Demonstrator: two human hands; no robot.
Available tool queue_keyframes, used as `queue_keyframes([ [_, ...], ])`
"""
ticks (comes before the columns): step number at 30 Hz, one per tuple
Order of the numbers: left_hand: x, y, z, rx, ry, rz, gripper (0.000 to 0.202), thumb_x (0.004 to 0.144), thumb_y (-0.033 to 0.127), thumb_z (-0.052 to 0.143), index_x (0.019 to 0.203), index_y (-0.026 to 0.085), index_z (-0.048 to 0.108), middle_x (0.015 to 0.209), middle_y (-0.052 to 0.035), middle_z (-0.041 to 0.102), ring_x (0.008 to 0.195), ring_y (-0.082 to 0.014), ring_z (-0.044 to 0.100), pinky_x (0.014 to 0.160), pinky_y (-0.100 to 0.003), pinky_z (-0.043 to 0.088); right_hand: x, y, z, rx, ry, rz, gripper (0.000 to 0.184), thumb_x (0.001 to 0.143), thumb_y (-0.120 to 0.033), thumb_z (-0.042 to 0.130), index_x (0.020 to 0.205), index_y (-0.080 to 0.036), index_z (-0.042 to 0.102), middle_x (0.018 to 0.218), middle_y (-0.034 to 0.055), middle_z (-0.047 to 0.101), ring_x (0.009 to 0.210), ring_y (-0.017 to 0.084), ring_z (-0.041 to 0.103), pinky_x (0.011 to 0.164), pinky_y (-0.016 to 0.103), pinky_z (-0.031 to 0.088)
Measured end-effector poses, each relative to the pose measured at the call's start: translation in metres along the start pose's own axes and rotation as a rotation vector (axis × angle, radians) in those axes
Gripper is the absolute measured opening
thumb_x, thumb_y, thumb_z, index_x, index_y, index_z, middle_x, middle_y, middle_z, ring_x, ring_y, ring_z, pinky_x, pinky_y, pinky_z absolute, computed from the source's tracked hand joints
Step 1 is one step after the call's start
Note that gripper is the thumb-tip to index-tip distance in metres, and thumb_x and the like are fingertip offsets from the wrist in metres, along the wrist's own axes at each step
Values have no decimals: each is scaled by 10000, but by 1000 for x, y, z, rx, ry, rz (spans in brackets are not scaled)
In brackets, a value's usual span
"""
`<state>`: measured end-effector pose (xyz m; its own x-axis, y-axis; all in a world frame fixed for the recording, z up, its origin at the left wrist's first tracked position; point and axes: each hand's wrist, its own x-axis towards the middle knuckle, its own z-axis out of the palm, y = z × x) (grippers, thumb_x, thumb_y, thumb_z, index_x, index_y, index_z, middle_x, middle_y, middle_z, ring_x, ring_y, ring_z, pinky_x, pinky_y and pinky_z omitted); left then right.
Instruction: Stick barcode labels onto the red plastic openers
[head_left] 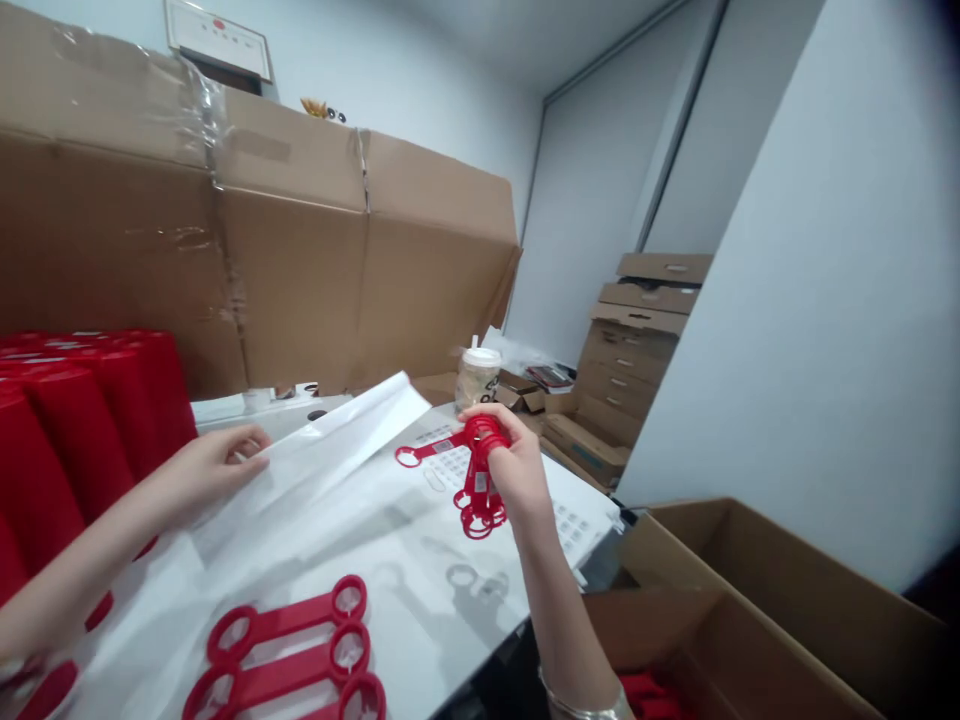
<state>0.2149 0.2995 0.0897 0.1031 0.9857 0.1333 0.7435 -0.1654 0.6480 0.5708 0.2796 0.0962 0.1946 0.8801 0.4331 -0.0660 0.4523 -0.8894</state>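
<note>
My right hand (514, 455) is closed round a bunch of red bars with a ring at each end (480, 490). Most hang down below the fingers, while one sticks out to the left with a small label on its bar. At the left, my left hand (238, 462) has its fingers curled at the edge of a thin white sheet (322, 450), which rises in a fold towards the middle. Larger red ring-ended bars (292, 618) lie side by side on the white table (420, 640) in front.
Tall red rolls (112, 400) stand at the left. Behind the table is a wide cardboard wall (300, 260). A lidded drink cup (478, 375) stands at the back, near sheets of labels (574, 530). Open cardboard boxes (720, 610) sit at the lower right, and stacked cartons (630, 350) behind.
</note>
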Motion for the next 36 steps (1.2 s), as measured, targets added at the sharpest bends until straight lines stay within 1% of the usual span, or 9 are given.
queue_keyframes([
  [5, 50, -27, 28, 247, -219, -173, 310, 940, 361, 649, 1173, 156, 648, 1174, -62, 678, 986, -245, 682, 831, -426, 585, 15, 38, 20, 225, -38, 138, 89, 773, -200, 717, 743, -177, 636, 964, 44, 716, 883, 205, 697, 838, 376, 567],
  [8, 59, -25, 43, 332, -165, -210, 342, 945, 343, 645, 1244, 178, 616, 1257, -88, 649, 1045, -249, 668, 870, -453, 578, 21, 77, 38, 287, 5, 227, 193, 940, -303, 649, 1055, -147, 653, 1106, 71, 679, 958, 206, 675, 828, 401, 578],
  [12, 46, -2, 52, 351, -5, -61, 373, 947, 337, 640, 1286, 188, 592, 1329, -105, 611, 1124, -268, 638, 931, -498, 549, 10, 122, 39, 215, -23, 338, 341, 973, -341, 622, 1269, -172, 597, 1259, 101, 628, 1041, 238, 658, 866, 443, 572],
  [15, 24, 29, 67, 262, -21, 154, 369, 959, 356, 619, 1287, 189, 591, 1333, -105, 612, 1137, -268, 633, 945, -501, 540, -6, 139, 22, 40, -89, 386, 335, 973, -341, 621, 1261, -170, 601, 1254, 100, 631, 1041, 238, 658, 869, 444, 571],
  [18, 2, 56, 96, 209, -172, 306, 368, 969, 379, 601, 1286, 192, 593, 1300, -102, 635, 1104, -255, 651, 930, -483, 551, -16, 141, 2, -211, -211, 351, 325, 971, -343, 623, 1243, -166, 611, 1227, 95, 644, 1002, 226, 667, 835, 420, 580],
  [21, -10, 69, 127, 272, -309, 345, 327, 959, 382, 618, 1214, 177, 627, 1198, -86, 675, 999, -226, 679, 860, -443, 576, -18, 132, -13, -472, -356, 211, 278, 959, -335, 638, 1173, -158, 638, 1186, 82, 655, 983, 216, 661, 833, 411, 566],
  [24, -8, 69, 144, 350, -362, 334, 288, 961, 361, 620, 1179, 175, 640, 1162, -78, 683, 958, -211, 685, 827, -418, 585, -19, 122, -21, -695, -475, 41, 16, 895, -147, 649, 903, -159, 657, 1012, 48, 651, 1007, 226, 595, 905, 423, 487],
  [27, -1, 66, 144, 386, -379, 361, 284, 962, 346, 620, 1192, 179, 637, 1188, -81, 677, 979, -214, 681, 842, -424, 583, -21, 117, -23, -850, -557, -77, 261, 732, 72, 537, 737, -186, 579, 855, 36, 591, 947, 228, 521, 880, 377, 410],
  [36, -4, 59, 137, 389, -385, 452, 277, 967, 346, 611, 1186, 180, 641, 1198, -83, 676, 1028, -229, 671, 890, -453, 565, -24, 121, -18, -1045, -589, -198, 279, 697, 43, 428, 777, -217, 491, 854, 51, 544, 843, 224, 477, 738, 317, 350],
])
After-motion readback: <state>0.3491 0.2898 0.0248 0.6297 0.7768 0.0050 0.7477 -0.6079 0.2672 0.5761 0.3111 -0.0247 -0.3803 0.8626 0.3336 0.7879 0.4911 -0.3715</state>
